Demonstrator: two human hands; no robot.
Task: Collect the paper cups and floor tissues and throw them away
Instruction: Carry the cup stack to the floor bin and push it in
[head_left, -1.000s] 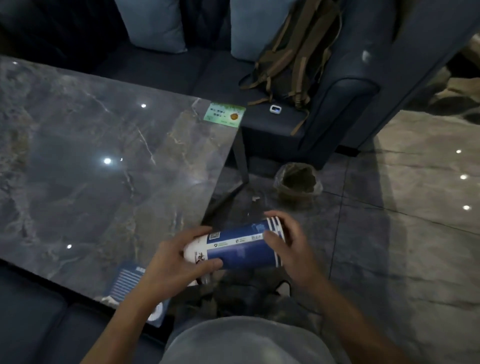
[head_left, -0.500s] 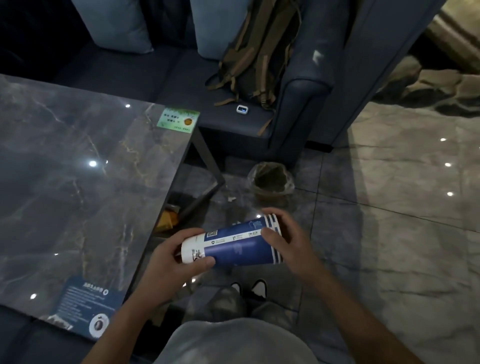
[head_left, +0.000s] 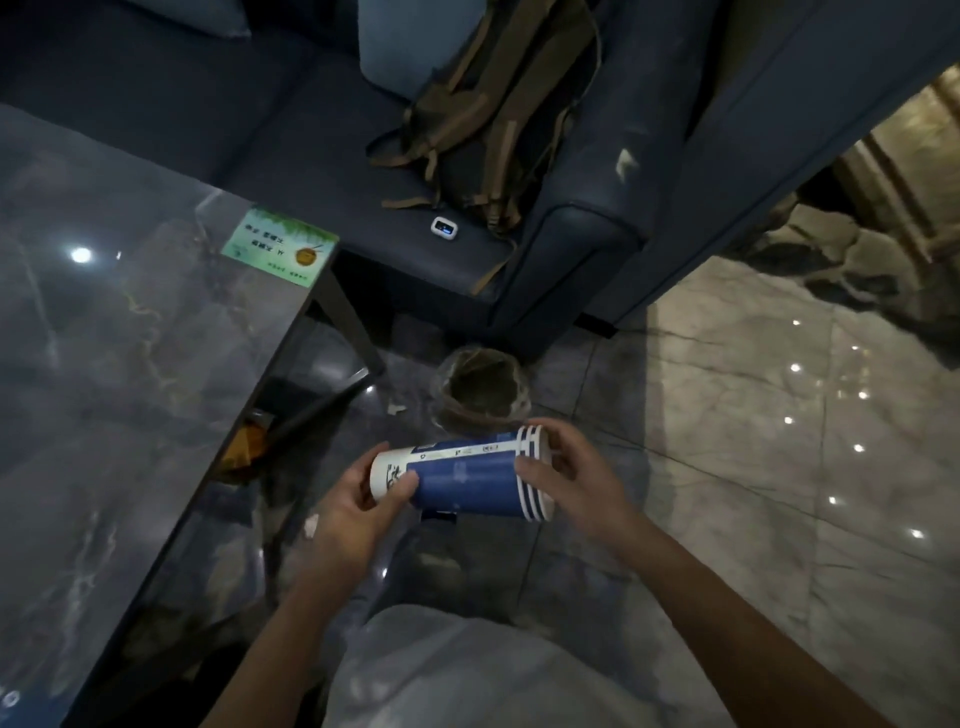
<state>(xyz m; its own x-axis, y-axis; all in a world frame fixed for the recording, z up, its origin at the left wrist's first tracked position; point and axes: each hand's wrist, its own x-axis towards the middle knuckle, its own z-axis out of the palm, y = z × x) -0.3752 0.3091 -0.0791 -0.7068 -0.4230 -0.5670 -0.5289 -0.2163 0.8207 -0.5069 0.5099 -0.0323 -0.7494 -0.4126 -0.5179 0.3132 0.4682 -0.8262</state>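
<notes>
Stack of blue-and-white paper cups (head_left: 462, 480) lying sideways in mid-air above the tiled floor (head_left: 753, 467), rims toward 3 o'clock. Left hand (head_left: 358, 506) curled round the white base end; right hand (head_left: 576, 480) closed on the rims. Lined trash bin (head_left: 480, 389) just beyond at 12 o'clock, white tissue scrap (head_left: 396, 409) beside it. Marble desk (head_left: 104, 389) at 9 o'clock. Sofa (head_left: 571, 249) with backpack (head_left: 493, 119) farther at 12.

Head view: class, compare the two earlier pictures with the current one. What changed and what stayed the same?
The view has closed in on the lined bin on the floor, which now lies just beyond the stacked cups. Unchanged: the left hand holds the stack's base, the right hand its rims, stack lying sideways.
</notes>
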